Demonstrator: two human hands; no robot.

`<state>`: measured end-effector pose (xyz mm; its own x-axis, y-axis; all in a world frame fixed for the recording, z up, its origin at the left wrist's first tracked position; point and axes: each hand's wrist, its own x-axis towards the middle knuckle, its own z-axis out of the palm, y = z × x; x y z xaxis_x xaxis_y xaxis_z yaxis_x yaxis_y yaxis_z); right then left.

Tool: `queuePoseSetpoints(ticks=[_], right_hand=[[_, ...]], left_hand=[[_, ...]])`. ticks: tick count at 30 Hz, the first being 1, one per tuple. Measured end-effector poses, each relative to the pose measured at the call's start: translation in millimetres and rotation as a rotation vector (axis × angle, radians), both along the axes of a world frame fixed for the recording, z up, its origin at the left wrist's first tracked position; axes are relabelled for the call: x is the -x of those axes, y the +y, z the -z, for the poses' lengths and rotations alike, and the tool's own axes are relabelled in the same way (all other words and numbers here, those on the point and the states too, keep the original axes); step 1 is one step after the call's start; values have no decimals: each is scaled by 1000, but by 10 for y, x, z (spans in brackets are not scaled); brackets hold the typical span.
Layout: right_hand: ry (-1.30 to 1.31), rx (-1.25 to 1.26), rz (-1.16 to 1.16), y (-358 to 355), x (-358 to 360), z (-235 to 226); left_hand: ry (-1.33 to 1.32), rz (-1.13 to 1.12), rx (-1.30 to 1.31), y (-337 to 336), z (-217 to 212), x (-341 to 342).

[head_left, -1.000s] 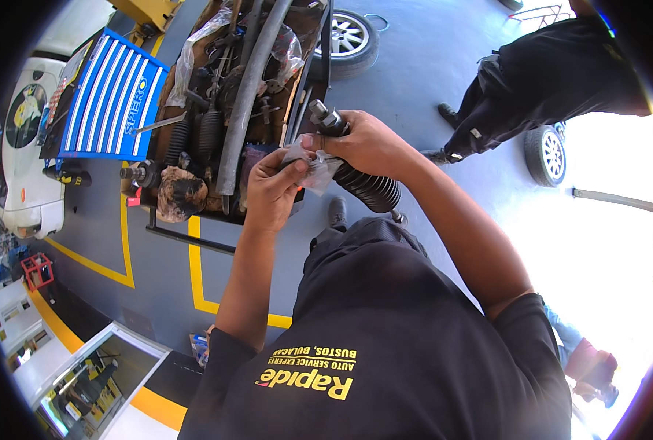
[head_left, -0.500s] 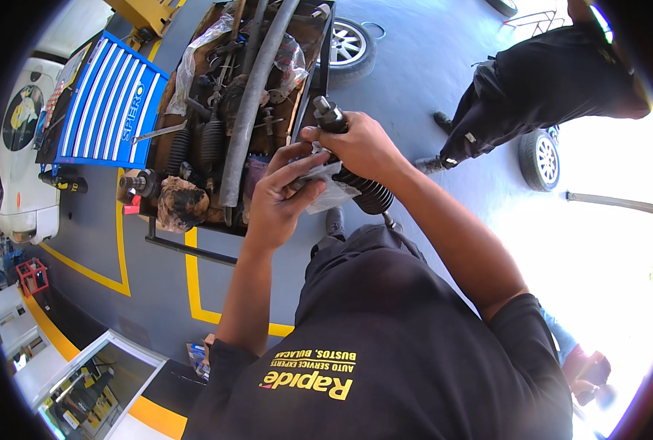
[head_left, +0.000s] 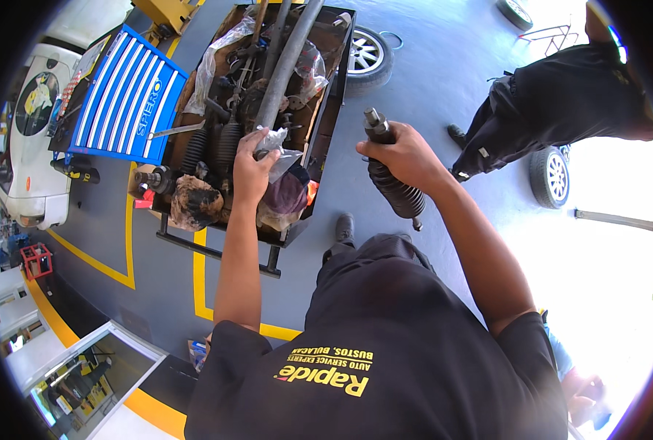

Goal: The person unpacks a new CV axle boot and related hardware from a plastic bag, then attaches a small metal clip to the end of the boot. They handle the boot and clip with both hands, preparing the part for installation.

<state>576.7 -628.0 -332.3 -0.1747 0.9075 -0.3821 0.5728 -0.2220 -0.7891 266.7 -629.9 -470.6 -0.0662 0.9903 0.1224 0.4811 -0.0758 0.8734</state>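
My right hand [head_left: 412, 155] is closed round a steering rack part with a black ribbed rubber boot [head_left: 397, 194]. Its metal stub points up past my thumb, and a thin rod end sticks out at the bottom. Over the near part of a metal cart [head_left: 233, 255], my left hand [head_left: 250, 167] grips a crumpled clear plastic bag [head_left: 285, 161]. Below the bag lies a dark purple cloth [head_left: 287, 193]. A long grey tube [head_left: 288, 71] slants across the cart's load, beside several greasy parts and another ribbed boot [head_left: 227, 145].
To the left stands a blue tool chest [head_left: 125, 103], with a wrench [head_left: 174, 130] between it and the cart. A stained rag [head_left: 196, 204] sits at the cart's near left corner. Wheels [head_left: 366, 53] lie on the floor, and another person [head_left: 554, 95] stands to the right.
My hands have parted. The right one has carried the booted steering part rightward, away from the bag; the left one has moved the bag left, over the cart.
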Motion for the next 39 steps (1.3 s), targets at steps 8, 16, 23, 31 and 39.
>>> queuePoseSetpoints(ticks=[8, 16, 23, 31, 39], right_hand=[[76, 38, -4, -99, -182, 108], [281, -95, -163, -131, -144, 0], [271, -130, -183, -204, -63, -173], [346, -108, -69, -344, -298, -339], [236, -159, -42, -407, -483, -473]], left_hand=[[135, -141, 107, 69, -110, -57], [-607, 189, 226, -296, -775, -499], [-798, 150, 178, -424, -957, -900], [-1033, 185, 308, -482, -1090, -1065], [-866, 232, 249, -410, -1125, -1199]])
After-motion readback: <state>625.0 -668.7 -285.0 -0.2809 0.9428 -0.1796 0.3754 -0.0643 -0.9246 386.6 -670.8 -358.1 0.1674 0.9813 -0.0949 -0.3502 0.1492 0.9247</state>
